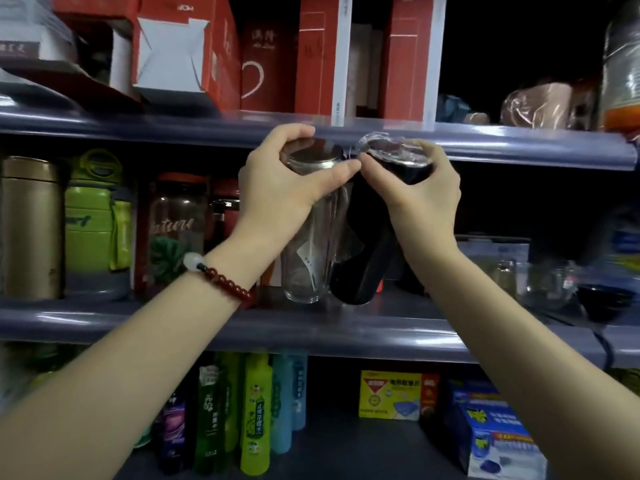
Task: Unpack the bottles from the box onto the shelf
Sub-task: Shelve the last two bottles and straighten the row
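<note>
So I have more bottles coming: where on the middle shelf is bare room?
Bare patch right of the black bottle, before the glassware. Crowded left of the clear bottle, from the brown jar to the gold flask.

Small retail shop, goods stocked on grey metal gondola shelving (pixel 346 327) with clear plastic price-strip rails along each front edge. Top tier carries red gift cartons (pixel 311 53); middle tier a row of drinkware, among them a gold flask (pixel 31 226), a green kids' bottle (pixel 97 223) and a clear printed bottle (pixel 178 230). Bottom tier holds household liquids in green bottles (pixel 256 414) set several deep, beside boxed mosquito-repellent products in yellow (pixel 391 394) and blue (pixel 498 438) packaging.
</note>
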Action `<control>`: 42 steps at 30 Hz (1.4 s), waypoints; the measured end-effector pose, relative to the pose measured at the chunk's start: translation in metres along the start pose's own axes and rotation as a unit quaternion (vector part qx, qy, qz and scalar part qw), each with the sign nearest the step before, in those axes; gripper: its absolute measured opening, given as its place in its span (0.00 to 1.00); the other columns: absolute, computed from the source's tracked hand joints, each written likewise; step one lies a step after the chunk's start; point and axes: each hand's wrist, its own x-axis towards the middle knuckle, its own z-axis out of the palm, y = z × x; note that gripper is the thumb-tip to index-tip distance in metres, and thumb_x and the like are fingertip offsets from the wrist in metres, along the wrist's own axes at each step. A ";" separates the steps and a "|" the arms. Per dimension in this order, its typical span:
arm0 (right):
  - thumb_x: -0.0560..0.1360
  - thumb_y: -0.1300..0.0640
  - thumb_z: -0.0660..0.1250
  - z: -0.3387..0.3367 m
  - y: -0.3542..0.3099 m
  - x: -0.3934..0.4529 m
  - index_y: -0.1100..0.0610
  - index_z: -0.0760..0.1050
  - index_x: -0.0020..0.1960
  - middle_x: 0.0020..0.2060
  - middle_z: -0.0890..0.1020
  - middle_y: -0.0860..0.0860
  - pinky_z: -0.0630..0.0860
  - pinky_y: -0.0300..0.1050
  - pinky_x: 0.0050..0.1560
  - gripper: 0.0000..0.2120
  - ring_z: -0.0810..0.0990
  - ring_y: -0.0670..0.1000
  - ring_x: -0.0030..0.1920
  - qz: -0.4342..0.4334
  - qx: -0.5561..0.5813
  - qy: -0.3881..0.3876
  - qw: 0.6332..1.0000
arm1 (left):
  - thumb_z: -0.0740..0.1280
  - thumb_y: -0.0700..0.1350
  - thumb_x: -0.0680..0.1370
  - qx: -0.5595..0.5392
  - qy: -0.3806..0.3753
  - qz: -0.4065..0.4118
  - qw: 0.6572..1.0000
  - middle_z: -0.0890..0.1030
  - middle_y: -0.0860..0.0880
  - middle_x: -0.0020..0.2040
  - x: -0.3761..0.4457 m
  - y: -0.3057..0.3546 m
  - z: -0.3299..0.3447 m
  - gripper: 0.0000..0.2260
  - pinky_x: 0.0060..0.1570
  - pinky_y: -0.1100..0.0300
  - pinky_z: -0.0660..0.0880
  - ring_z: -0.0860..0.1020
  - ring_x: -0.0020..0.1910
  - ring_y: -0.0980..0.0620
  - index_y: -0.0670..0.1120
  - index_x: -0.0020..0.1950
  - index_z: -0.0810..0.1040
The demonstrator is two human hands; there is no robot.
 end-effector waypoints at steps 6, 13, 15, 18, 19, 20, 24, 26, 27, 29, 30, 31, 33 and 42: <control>0.63 0.45 0.79 -0.013 0.024 0.004 0.52 0.77 0.57 0.48 0.84 0.44 0.77 0.32 0.51 0.26 0.82 0.38 0.48 0.004 -0.009 0.038 0.999 | 0.76 0.61 0.57 -0.001 -0.035 0.027 0.999 0.82 0.58 0.49 -0.010 -0.013 0.028 0.31 0.56 0.64 0.76 0.80 0.50 0.64 0.52 0.57 0.78; 0.61 0.42 0.79 -0.015 0.050 0.010 0.50 0.77 0.57 0.46 0.83 0.41 0.76 0.33 0.54 0.28 0.80 0.36 0.48 0.047 -0.053 0.040 0.997 | 0.76 0.63 0.55 -0.031 -0.067 -0.028 0.997 0.83 0.56 0.50 -0.002 -0.043 0.043 0.30 0.58 0.58 0.78 0.82 0.51 0.58 0.56 0.54 0.78; 0.60 0.41 0.78 -0.015 0.052 0.016 0.50 0.77 0.56 0.47 0.84 0.42 0.77 0.41 0.57 0.28 0.81 0.39 0.50 0.056 -0.066 0.029 0.996 | 0.76 0.62 0.54 -0.044 -0.095 -0.044 0.994 0.84 0.54 0.49 0.008 -0.049 0.046 0.29 0.57 0.57 0.78 0.82 0.51 0.58 0.55 0.52 0.79; 0.60 0.38 0.77 -0.012 0.055 0.025 0.49 0.79 0.54 0.46 0.85 0.43 0.78 0.45 0.58 0.27 0.82 0.41 0.50 0.070 -0.071 0.009 0.995 | 0.78 0.61 0.55 -0.061 -0.152 -0.076 0.984 0.85 0.52 0.50 0.024 -0.057 0.053 0.29 0.56 0.55 0.79 0.83 0.51 0.56 0.53 0.53 0.81; 0.59 0.37 0.77 -0.012 0.057 0.028 0.49 0.79 0.54 0.47 0.85 0.44 0.78 0.46 0.57 0.28 0.82 0.43 0.51 0.080 -0.073 0.006 0.994 | 0.79 0.61 0.54 -0.071 -0.163 -0.087 0.980 0.85 0.51 0.50 0.028 -0.059 0.055 0.30 0.57 0.53 0.79 0.83 0.51 0.54 0.52 0.54 0.81; 0.59 0.36 0.76 -0.012 0.059 0.031 0.49 0.79 0.54 0.47 0.85 0.44 0.78 0.45 0.57 0.28 0.82 0.43 0.51 0.089 -0.074 0.001 0.993 | 0.80 0.60 0.54 -0.085 -0.170 -0.100 0.977 0.85 0.50 0.50 0.033 -0.060 0.057 0.32 0.57 0.51 0.79 0.83 0.51 0.53 0.50 0.54 0.81; 0.57 0.35 0.77 -0.011 0.069 0.045 0.50 0.81 0.52 0.46 0.85 0.45 0.79 0.45 0.54 0.30 0.83 0.45 0.49 0.135 -0.057 -0.046 0.988 | 0.81 0.55 0.55 -0.119 -0.207 -0.151 0.959 0.86 0.48 0.48 0.047 -0.068 0.064 0.30 0.59 0.48 0.78 0.84 0.49 0.50 0.45 0.53 0.82; 0.53 0.32 0.77 -0.006 0.073 0.051 0.50 0.81 0.52 0.47 0.86 0.47 0.80 0.49 0.55 0.33 0.85 0.48 0.49 0.157 -0.052 -0.079 0.983 | 0.80 0.57 0.55 -0.116 -0.216 -0.172 0.954 0.86 0.49 0.47 0.051 -0.076 0.067 0.25 0.60 0.48 0.77 0.84 0.50 0.50 0.48 0.48 0.83; 0.53 0.32 0.76 -0.003 0.076 0.053 0.51 0.82 0.52 0.47 0.86 0.47 0.80 0.50 0.56 0.34 0.85 0.49 0.49 0.163 -0.050 -0.093 0.981 | 0.79 0.58 0.55 -0.116 -0.215 -0.175 0.954 0.86 0.50 0.47 0.053 -0.079 0.068 0.25 0.61 0.49 0.76 0.84 0.51 0.50 0.49 0.47 0.83; 0.55 0.33 0.76 0.003 0.080 0.054 0.51 0.82 0.51 0.46 0.86 0.47 0.80 0.50 0.56 0.32 0.85 0.49 0.49 0.169 -0.047 -0.108 0.979 | 0.80 0.59 0.55 -0.114 -0.204 -0.178 0.956 0.86 0.50 0.49 0.055 -0.086 0.067 0.26 0.62 0.49 0.75 0.83 0.53 0.50 0.50 0.49 0.82; 0.56 0.34 0.76 0.006 0.081 0.053 0.50 0.82 0.52 0.46 0.86 0.47 0.80 0.50 0.55 0.30 0.85 0.48 0.49 0.169 -0.047 -0.111 0.978 | 0.80 0.57 0.57 -0.123 -0.200 -0.183 0.954 0.85 0.49 0.51 0.054 -0.091 0.066 0.26 0.63 0.49 0.75 0.82 0.54 0.50 0.49 0.51 0.81; 0.57 0.34 0.76 0.009 0.083 0.052 0.50 0.81 0.53 0.47 0.86 0.47 0.81 0.49 0.55 0.30 0.85 0.48 0.49 0.169 -0.052 -0.108 0.978 | 0.80 0.55 0.59 -0.140 -0.204 -0.192 0.950 0.84 0.48 0.52 0.052 -0.094 0.065 0.26 0.64 0.48 0.74 0.82 0.55 0.50 0.49 0.54 0.80; 0.57 0.33 0.75 0.011 0.086 0.049 0.50 0.80 0.54 0.48 0.85 0.46 0.80 0.49 0.56 0.32 0.84 0.47 0.49 0.168 -0.069 -0.089 0.979 | 0.78 0.52 0.65 -0.174 -0.212 -0.221 0.936 0.83 0.47 0.57 0.043 -0.106 0.064 0.27 0.65 0.47 0.73 0.81 0.57 0.49 0.47 0.61 0.76; 0.65 0.33 0.70 -0.003 0.095 0.024 0.49 0.77 0.56 0.52 0.84 0.46 0.77 0.51 0.61 0.26 0.82 0.47 0.54 0.171 -0.053 -0.130 0.975 | 0.73 0.70 0.58 -0.176 -0.258 -0.304 0.900 0.76 0.54 0.67 0.001 -0.119 0.045 0.46 0.70 0.46 0.66 0.74 0.67 0.51 0.53 0.71 0.67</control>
